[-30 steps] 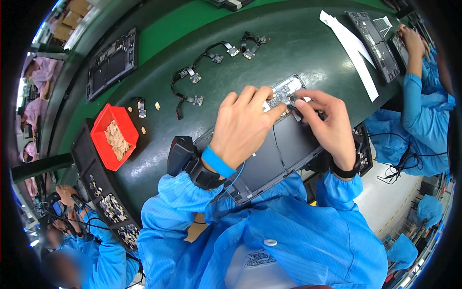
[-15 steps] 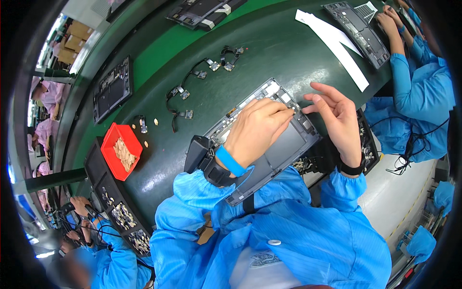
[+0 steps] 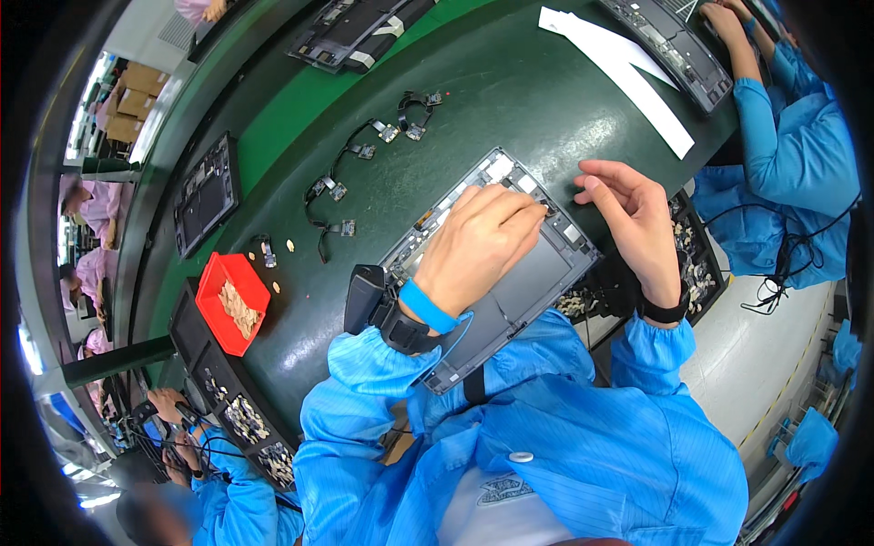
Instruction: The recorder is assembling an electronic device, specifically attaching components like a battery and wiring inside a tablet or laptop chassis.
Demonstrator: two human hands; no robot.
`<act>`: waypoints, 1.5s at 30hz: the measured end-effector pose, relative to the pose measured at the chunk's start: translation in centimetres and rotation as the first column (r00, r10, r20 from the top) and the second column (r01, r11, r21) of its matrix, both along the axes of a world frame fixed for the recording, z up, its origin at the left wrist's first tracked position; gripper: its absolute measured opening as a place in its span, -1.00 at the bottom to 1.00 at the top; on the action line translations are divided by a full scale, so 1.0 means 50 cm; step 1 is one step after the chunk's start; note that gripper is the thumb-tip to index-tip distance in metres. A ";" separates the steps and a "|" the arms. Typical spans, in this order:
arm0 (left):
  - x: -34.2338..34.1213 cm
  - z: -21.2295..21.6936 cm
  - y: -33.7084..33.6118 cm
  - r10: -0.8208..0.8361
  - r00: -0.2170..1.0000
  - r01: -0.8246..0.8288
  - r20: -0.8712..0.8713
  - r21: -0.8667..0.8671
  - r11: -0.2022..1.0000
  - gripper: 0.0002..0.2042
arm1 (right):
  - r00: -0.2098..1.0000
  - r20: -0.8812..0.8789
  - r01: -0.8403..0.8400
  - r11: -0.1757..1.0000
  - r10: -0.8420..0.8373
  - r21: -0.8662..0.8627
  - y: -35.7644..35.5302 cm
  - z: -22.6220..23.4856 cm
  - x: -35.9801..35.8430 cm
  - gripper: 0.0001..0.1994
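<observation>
An opened tablet housing [image 3: 510, 314] lies tilted at the table's near edge, in front of my body. Over its upper part reaches my left hand [image 3: 482, 237], wearing a blue wrist strap [image 3: 428, 307]. Its fingertips are pinched together at small parts near the housing's top right corner; whatever is between them is hidden. Just right of that corner, my right hand [image 3: 635, 218] hovers in the air with a black band [image 3: 663, 311] at the wrist. Its fingers are slightly curled, the thumb apart from them, and nothing shows in its grasp.
Small camera-like modules on flex cables [image 3: 337, 187] lie left of the housing. A red bin [image 3: 209, 314] holds tan pieces beside a black parts tray [image 3: 196, 350]. More small parts fill a tray [image 3: 701, 264] at right. White strips [image 3: 628, 77] lie far right; co-workers sit on both sides.
The view has shifted slightly. My left hand stays pinched at the housing's corner. My right hand's fingers have curled in a little.
</observation>
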State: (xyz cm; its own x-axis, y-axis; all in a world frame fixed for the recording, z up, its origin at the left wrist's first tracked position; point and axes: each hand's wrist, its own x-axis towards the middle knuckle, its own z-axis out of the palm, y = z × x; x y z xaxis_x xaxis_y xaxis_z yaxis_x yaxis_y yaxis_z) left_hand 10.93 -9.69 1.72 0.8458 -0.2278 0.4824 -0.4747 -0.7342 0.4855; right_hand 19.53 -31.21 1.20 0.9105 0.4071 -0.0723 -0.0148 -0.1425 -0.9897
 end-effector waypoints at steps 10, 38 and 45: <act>0.000 0.000 0.004 -0.011 1.000 0.011 -0.017 0.012 1.000 -0.84 | 1.000 0.020 0.002 1.000 -0.002 -0.018 0.002 -0.004 0.001 -0.72; 0.010 -0.011 -0.010 0.072 0.997 -0.072 -0.005 0.048 0.996 -0.89 | 0.957 0.190 -0.145 0.928 0.220 -0.344 0.019 0.013 -0.014 -0.77; -0.014 -0.002 -0.035 0.161 0.987 -0.157 0.007 0.252 0.955 -0.79 | 0.917 0.305 -0.147 0.927 0.258 -0.344 0.014 -0.010 -0.008 -0.76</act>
State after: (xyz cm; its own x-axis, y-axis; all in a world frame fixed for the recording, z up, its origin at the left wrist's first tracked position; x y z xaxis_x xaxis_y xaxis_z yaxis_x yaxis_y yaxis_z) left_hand 10.23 -11.44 1.62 0.8870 -0.2017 0.4154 -0.3364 -0.8985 0.2819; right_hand 19.13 -30.52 0.68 0.8018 0.5930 0.0735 0.3754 -0.4042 -0.8341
